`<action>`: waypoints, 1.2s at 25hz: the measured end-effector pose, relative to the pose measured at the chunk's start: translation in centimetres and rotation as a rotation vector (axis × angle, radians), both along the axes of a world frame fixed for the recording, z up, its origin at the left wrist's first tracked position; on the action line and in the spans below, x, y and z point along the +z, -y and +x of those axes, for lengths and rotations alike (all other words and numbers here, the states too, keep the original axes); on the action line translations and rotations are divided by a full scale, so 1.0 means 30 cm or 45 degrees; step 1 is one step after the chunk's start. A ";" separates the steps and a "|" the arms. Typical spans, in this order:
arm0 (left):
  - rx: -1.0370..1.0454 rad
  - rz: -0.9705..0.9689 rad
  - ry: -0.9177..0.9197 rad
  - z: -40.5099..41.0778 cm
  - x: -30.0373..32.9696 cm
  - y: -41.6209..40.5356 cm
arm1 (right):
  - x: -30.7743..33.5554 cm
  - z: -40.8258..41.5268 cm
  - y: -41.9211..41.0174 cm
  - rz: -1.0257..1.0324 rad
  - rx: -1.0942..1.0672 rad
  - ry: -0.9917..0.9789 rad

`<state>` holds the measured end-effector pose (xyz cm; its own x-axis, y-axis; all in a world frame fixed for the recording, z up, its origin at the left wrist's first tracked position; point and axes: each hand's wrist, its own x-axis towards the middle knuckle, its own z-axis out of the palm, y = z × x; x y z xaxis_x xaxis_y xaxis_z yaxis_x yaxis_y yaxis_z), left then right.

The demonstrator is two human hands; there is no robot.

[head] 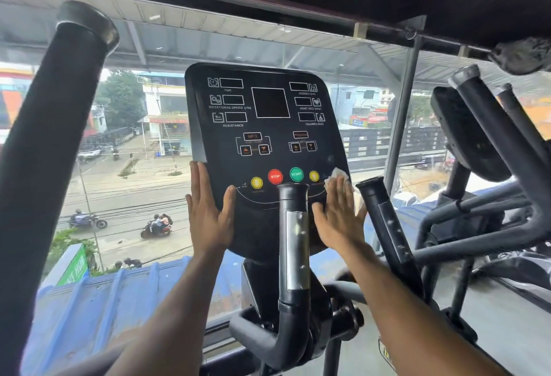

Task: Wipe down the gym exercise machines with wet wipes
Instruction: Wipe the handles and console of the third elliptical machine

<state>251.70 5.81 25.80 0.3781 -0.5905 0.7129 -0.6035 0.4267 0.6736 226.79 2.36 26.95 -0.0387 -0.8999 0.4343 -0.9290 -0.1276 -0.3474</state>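
— Console (268, 143) of the gym machine, that is what we see in the middle, black and flat, standing up in front of the big window (125, 143). Where is our wipe?

— We see the white wet wipe (338, 177) at the lower right edge of the console, just beside the yellow button (313, 176). Our right hand (338, 214) lies flat on it, with straight fingers, and presses it on the console. Only the top bit of the wipe peeks out above the fingertips.

— And our left hand (208, 211)?

— It is flat too. It rests on the lower left edge of the console, fingers straight and pointing up, thumb out to the side near the other yellow button (256, 182). It holds nothing. The two hands are well apart, one on each side.

— What is between them?

— A black handle bar (293, 244) with a shiny metal patch stands up in front of the console. Above it we see the red STOP button (275, 176) and the green START button (296, 174), side by side.

— Anything else?

— A thick black arm bar (53, 143) rises on the left. A thinner bar (387, 232) leans just beside our right hand. Another machine (477, 167) stands on the right. Outside the window there is a road (125, 196) with people on scooters.
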 end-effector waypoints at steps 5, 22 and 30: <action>0.012 -0.023 -0.015 0.006 -0.007 0.005 | -0.087 0.052 -0.064 -0.011 0.014 -0.068; -0.011 -0.072 -0.045 0.005 -0.026 0.026 | -0.117 0.062 -0.075 0.003 -0.065 0.144; -0.025 -0.061 -0.054 0.002 -0.022 0.019 | -0.187 0.019 -0.108 -0.023 -0.031 0.080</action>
<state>251.75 5.23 25.14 0.3977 -0.5637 0.7240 -0.5661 0.4702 0.6771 227.35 5.60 21.33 -0.0884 -0.8906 0.4462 -0.9085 -0.1116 -0.4027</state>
